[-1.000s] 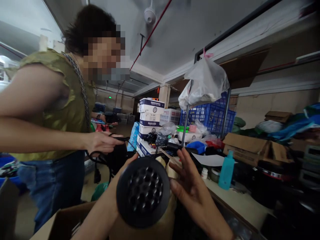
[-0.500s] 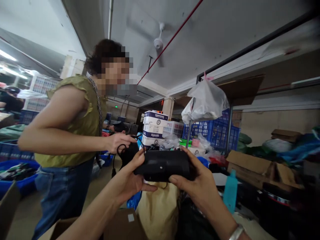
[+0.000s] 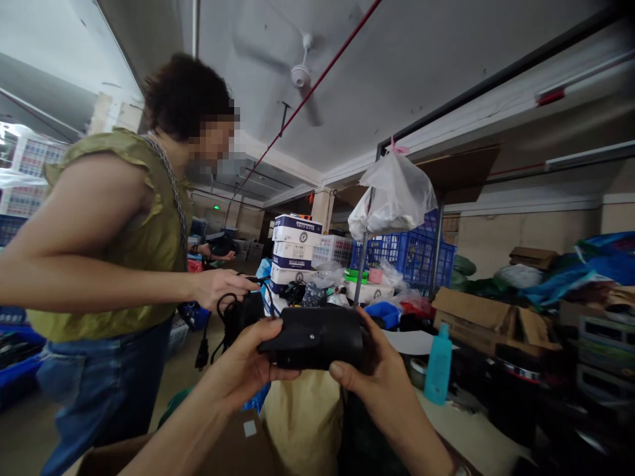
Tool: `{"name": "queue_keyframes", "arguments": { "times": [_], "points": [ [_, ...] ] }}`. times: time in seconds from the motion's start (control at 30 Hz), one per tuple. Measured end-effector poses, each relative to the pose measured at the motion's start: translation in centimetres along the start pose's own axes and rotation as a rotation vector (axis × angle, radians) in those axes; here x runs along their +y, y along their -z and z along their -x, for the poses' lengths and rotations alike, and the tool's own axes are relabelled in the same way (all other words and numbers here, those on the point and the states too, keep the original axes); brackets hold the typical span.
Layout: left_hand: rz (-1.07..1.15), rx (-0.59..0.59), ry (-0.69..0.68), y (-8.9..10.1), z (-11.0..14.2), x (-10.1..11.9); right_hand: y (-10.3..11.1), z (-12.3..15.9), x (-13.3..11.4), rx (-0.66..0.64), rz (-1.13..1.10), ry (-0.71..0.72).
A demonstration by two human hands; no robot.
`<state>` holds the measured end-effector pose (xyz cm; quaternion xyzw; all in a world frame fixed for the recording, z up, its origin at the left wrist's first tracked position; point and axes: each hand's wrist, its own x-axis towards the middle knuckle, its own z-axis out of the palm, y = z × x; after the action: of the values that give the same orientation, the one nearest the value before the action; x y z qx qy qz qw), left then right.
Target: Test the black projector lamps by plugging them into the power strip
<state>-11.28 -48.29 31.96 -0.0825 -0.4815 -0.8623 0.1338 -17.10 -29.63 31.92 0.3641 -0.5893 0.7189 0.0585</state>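
Note:
I hold a black cylindrical device point(image 3: 317, 337) sideways in front of me with both hands. My left hand point(image 3: 245, 367) grips its left end, thumb on top. My right hand point(image 3: 374, 373) wraps round its right end. Just beyond it a co-worker in a green top point(image 3: 133, 238) stands at the left, one hand point(image 3: 218, 287) holding another black device with a dangling power cord point(image 3: 233, 317).
A tan bag point(image 3: 302, 423) and a cardboard box point(image 3: 238, 449) lie below my hands. A teal bottle point(image 3: 437, 363) stands on the cluttered bench to the right. Stacked white cartons point(image 3: 295, 244), blue crates point(image 3: 411, 254) and a hanging plastic bag point(image 3: 391, 195) are behind.
A second ago the device's perforated round face pointed at me in my left hand with my right hand open beside it. It has since been turned sideways and both hands grip it.

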Motion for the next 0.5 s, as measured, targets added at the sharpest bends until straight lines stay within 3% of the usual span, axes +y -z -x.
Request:
{"name": "queue_keyframes", "arguments": {
  "times": [0.13,0.27,0.4,0.5],
  "points": [
    [-0.035,-0.234,-0.216,2.1,-0.5,-1.2,-0.3,0.4,-0.5,-0.055,0.005,-0.132],
    [-0.042,-0.382,-0.276,3.5,-1.4,-2.4,-0.5,0.0,-1.4,-0.114,0.091,0.004],
    [-0.041,-0.256,-0.319,3.2,-2.1,-2.4,-0.6,-0.4,-0.9,-0.195,0.178,0.122],
    [-0.074,-0.205,-0.362,2.9,-2.7,-2.2,-0.5,-0.4,0.6,-0.119,0.345,0.203]
  ]
}}
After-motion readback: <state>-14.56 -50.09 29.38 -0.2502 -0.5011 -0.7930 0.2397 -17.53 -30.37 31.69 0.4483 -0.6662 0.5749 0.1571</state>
